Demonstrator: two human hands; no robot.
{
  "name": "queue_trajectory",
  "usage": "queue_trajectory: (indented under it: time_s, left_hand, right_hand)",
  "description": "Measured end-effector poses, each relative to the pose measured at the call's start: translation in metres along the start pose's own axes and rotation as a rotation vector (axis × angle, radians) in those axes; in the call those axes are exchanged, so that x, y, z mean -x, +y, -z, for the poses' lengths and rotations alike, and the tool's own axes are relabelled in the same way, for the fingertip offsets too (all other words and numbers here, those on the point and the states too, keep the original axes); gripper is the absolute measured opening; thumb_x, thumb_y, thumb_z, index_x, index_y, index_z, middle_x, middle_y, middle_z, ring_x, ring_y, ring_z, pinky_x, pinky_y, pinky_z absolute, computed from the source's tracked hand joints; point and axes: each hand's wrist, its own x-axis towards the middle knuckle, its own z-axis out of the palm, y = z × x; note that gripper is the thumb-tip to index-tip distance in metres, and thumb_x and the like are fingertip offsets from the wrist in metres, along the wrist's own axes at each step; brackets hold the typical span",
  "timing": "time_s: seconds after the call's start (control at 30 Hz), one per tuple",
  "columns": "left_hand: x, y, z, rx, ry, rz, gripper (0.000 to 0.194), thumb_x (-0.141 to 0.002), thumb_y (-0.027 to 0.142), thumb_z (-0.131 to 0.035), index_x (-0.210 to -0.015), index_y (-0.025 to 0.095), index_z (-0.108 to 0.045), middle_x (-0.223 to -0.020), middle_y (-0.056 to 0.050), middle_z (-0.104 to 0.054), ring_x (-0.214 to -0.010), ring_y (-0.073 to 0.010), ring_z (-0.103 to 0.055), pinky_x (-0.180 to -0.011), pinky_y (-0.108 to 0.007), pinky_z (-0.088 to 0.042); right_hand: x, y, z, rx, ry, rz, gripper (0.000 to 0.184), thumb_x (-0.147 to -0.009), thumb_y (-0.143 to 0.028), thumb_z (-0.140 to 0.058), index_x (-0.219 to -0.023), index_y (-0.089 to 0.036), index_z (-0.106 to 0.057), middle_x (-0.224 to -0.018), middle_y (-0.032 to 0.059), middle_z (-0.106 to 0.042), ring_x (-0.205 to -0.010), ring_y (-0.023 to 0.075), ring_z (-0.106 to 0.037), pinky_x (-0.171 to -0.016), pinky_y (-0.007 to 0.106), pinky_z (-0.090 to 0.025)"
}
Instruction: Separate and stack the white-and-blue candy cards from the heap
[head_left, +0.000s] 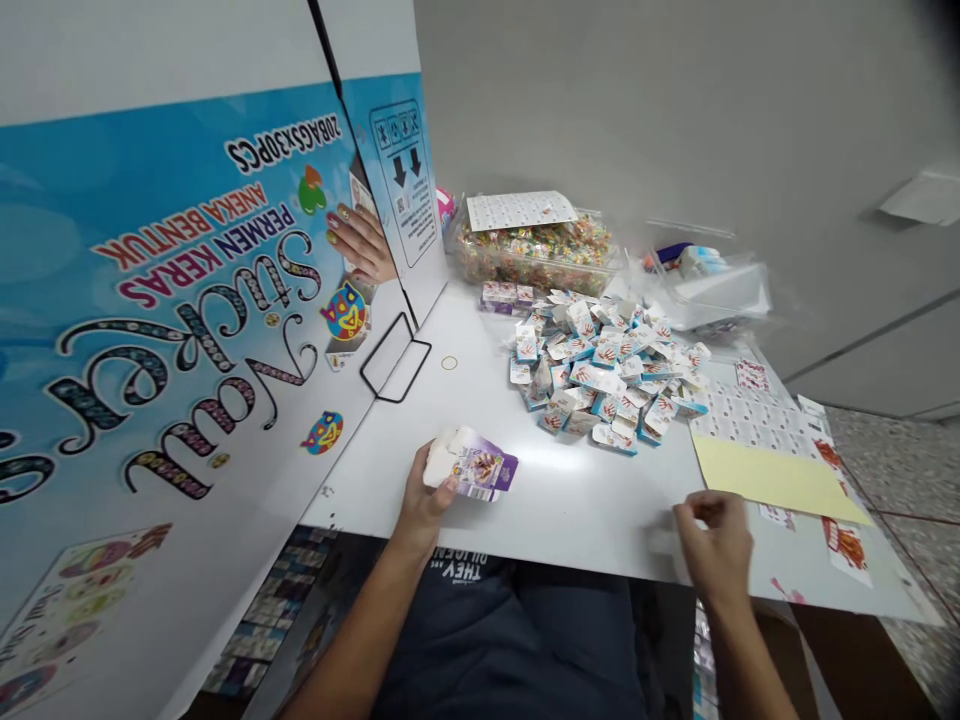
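Observation:
My left hand [424, 500] grips a small purple and white carton [472, 465], holding it just above the near part of the white table [570, 500]. My right hand [712, 545] hovers at the table's near edge with its fingers curled together; whatever they pinch is blurred. A yellow sheet [772, 480] lies just right of that hand. Farther back, a heap of small blue and white cartons [607, 375] covers the table's middle.
A large blue printed cardboard box [165, 330] stands at the left. A clear tub of coloured candies [536, 250] and another clear container [712, 285] sit at the back. Sticker sheets [757, 415] lie on the right. A grey wall is behind.

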Motion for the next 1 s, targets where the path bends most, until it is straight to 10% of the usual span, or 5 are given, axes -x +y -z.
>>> queue_trajectory:
  time_s: [0.17,0.37,0.5,0.77,1.0]
  left_hand:
    - [-0.004,0.011,-0.011,-0.056,0.033,0.055,0.073,-0.067,0.049,-0.080,-0.125,0.016,-0.051,-0.120,-0.013,-0.065,-0.114,-0.0310,-0.061,-0.097,-0.043,-0.047]
    - [-0.020,0.022,-0.018,-0.202,-0.128,0.107,0.072,-0.062,0.051,-0.083,-0.117,0.014,-0.055,-0.110,-0.012,-0.068,-0.105,-0.0294,-0.063,-0.092,-0.043,-0.048]
    - [-0.038,0.027,-0.018,-0.380,-0.232,0.148,0.066,-0.070,0.056,-0.074,-0.116,0.014,-0.057,-0.104,-0.011,-0.069,-0.099,-0.0274,-0.065,-0.087,-0.040,-0.050]
    - [-0.053,0.028,-0.025,-0.834,0.140,-0.039,0.071,-0.081,0.065,-0.057,-0.128,0.011,-0.050,-0.106,-0.014,-0.064,-0.103,-0.0295,-0.061,-0.093,-0.043,-0.045]
    - [-0.018,0.027,-0.028,-0.840,0.339,-0.431,0.036,-0.096,0.044,-0.043,-0.113,0.016,-0.056,-0.114,-0.014,-0.061,-0.112,-0.0263,-0.056,-0.098,-0.041,-0.042]
  right_hand:
    - [-0.010,0.020,0.025,0.264,0.345,0.043,0.051,-0.071,-0.032,-0.063,-0.115,-0.008,-0.055,-0.123,0.0269,-0.056,-0.118,0.0431,-0.049,-0.099,0.060,-0.035]
    - [0.018,-0.088,-0.036,-0.295,-0.434,0.221,0.029,-0.091,-0.036,-0.057,-0.115,-0.021,-0.060,-0.115,0.0126,-0.065,-0.099,0.0268,-0.063,-0.088,0.043,-0.050]
    - [0.028,-0.153,-0.090,-0.288,-0.571,0.400,0.045,-0.089,-0.040,-0.062,-0.127,-0.019,-0.053,-0.130,0.0163,-0.057,-0.114,0.0294,-0.058,-0.095,0.042,-0.049]
    - [0.028,-0.188,-0.132,0.123,-0.386,0.386,0.035,-0.091,-0.042,-0.056,-0.103,-0.010,-0.064,-0.099,0.0163,-0.070,-0.091,0.0318,-0.066,-0.085,0.044,-0.048]
    - [0.022,-0.196,-0.125,-0.073,-0.353,0.241,0.029,-0.090,-0.042,-0.056,-0.086,-0.016,-0.067,-0.082,0.0083,-0.071,-0.083,0.0254,-0.066,-0.081,0.037,-0.045]
